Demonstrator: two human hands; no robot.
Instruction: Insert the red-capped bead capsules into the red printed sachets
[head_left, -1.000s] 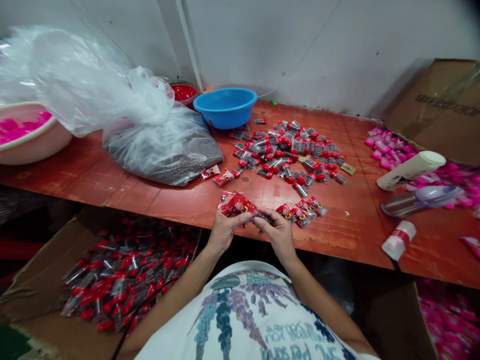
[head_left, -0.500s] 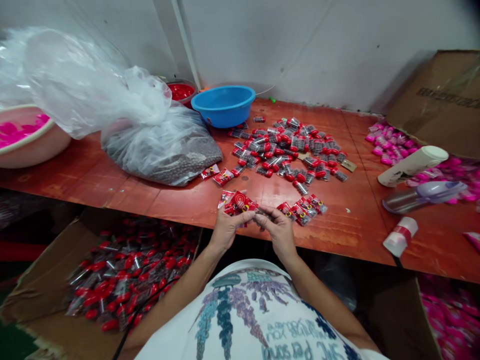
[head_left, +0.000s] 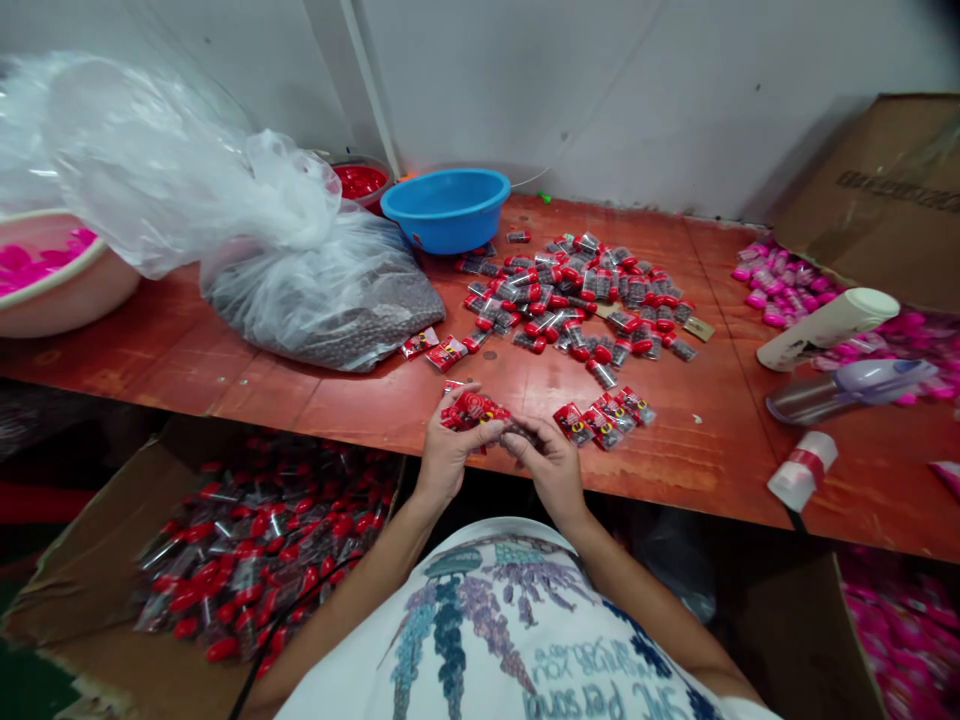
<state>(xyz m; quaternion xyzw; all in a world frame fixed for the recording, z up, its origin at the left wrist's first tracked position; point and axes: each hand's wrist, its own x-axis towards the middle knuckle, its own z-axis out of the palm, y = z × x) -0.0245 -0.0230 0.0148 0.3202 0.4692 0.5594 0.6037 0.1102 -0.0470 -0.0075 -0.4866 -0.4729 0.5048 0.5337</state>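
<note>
At the table's front edge my left hand (head_left: 444, 458) is closed around a small red printed packet (head_left: 480, 407), its thumb lying over the near side. My right hand (head_left: 553, 468) pinches a small dark-filled piece (head_left: 523, 431) at the packet's right end; the fingers cover most of it, and I cannot tell whether the two are joined. Part of another red packet (head_left: 451, 386) shows behind my left fingers. Several red-topped packets with dark contents (head_left: 602, 424) lie just beyond my right hand. Farther back spreads a pile of small clear bottles with red caps (head_left: 559, 318).
A plastic bag of dark beads (head_left: 322, 320) slumps left of centre, beside a blue basin (head_left: 446, 215). A cardboard box of red-capped bottles (head_left: 247, 570) sits below the table. On the right are a white tumbler (head_left: 821, 330), a clear bottle (head_left: 810, 397) and a white roll (head_left: 801, 475).
My right hand has drawn slightly nearer and left, away from the packets lying behind it. In my left hand the red packet has shifted and bunched a little.
</note>
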